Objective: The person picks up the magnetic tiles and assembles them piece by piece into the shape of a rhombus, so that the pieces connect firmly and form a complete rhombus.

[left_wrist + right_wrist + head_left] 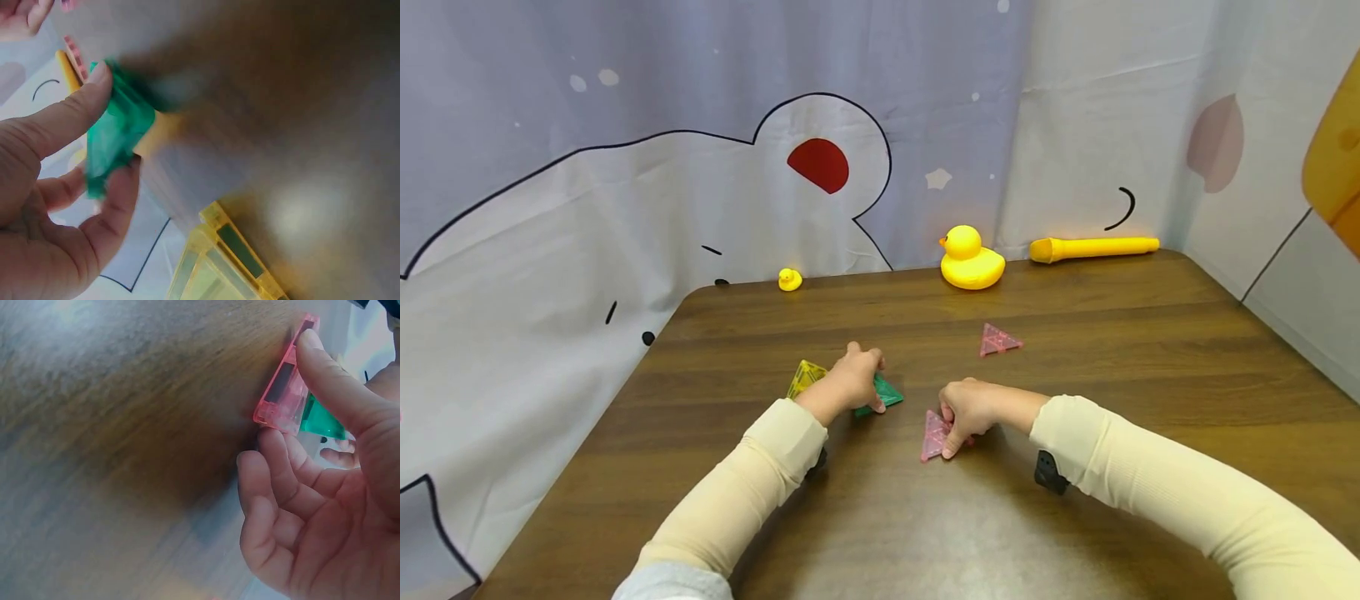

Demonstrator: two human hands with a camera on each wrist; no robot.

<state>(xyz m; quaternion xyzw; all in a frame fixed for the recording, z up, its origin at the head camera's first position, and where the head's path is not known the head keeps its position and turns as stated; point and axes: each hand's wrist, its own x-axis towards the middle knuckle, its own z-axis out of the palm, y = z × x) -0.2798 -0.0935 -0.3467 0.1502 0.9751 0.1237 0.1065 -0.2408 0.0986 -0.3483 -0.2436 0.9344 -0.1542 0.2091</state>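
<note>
My left hand (853, 379) pinches a green translucent triangular magnetic tile (119, 125) between thumb and fingertips. The tile looks blurred in the left wrist view. To its right, my right hand (972, 408) grips a pink triangular magnetic tile (286, 381), thumb on one side and fingertips against a lower corner. Dark magnets show along this pink tile's edge. In the head view both tiles stay partly covered by the hands, a short gap apart. Beside the left wrist lies a yellow triangular magnetic tile (805, 377), partly hidden by that hand.
Another pink triangular tile (998, 340) lies farther back on the brown wooden table (715, 467). Along the rear edge are a small yellow duck (789, 279), a larger yellow duck (972, 265) and a yellow stick-shaped toy (1097, 249). A printed curtain (700, 200) hangs behind.
</note>
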